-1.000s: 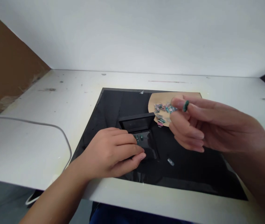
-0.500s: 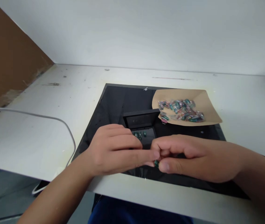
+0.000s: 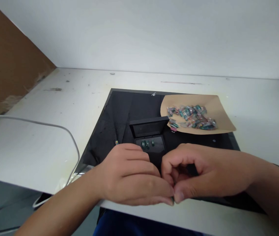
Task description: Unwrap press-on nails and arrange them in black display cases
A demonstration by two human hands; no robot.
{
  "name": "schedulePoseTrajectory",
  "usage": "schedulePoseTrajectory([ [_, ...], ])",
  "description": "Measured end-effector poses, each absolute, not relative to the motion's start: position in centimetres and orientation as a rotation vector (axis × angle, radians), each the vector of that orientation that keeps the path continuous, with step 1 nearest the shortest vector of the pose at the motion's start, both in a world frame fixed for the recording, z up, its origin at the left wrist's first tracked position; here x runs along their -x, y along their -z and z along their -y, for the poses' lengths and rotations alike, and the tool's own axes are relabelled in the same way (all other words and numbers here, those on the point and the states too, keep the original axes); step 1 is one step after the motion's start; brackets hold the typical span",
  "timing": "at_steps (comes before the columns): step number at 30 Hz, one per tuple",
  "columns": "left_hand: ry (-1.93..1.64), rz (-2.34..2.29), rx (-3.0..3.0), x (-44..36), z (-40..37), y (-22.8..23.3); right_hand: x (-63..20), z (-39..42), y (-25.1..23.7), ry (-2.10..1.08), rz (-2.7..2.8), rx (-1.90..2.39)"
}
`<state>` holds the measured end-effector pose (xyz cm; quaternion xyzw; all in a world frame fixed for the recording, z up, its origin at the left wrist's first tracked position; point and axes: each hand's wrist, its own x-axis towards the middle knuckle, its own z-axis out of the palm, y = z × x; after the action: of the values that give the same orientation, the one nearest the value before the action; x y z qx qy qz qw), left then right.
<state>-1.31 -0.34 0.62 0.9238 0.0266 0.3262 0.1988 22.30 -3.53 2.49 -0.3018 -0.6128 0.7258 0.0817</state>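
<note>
I see both hands meeting fingertip to fingertip at the near edge of the white worktop, left hand curled palm-down and right hand with thumb and forefinger pinched together, apparently to share one tiny dark piece right where the tips touch. That piece is nearly hidden, so I can't tell its long axis or heading, nor whether the left grip is truly clamped on it. Just beyond them on the square black mat sits the small open black box, lid propped toward the wall, a few green beads inside, with the tan paper sheet of mixed coloured beads behind and to the right.
</note>
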Motion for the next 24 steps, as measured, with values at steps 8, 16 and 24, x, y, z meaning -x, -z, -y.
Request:
schedulePoseTrajectory([
  [8, -1.024, -0.188, -2.867, 1.8, 0.4, -1.8, -21.8, 4.2, -3.3, -1.640, 1.987, 1.140],
  [16, -1.061, -0.140, -3.022, 1.7, 0.0, -1.9, -20.5, 5.5, -4.0, -1.156, 2.174, 1.350],
  [24, -1.118, -0.164, -3.103, 1.9, 0.0, -1.9, -19.9, 5.5, -2.8, -1.203, 1.888, 1.477],
])
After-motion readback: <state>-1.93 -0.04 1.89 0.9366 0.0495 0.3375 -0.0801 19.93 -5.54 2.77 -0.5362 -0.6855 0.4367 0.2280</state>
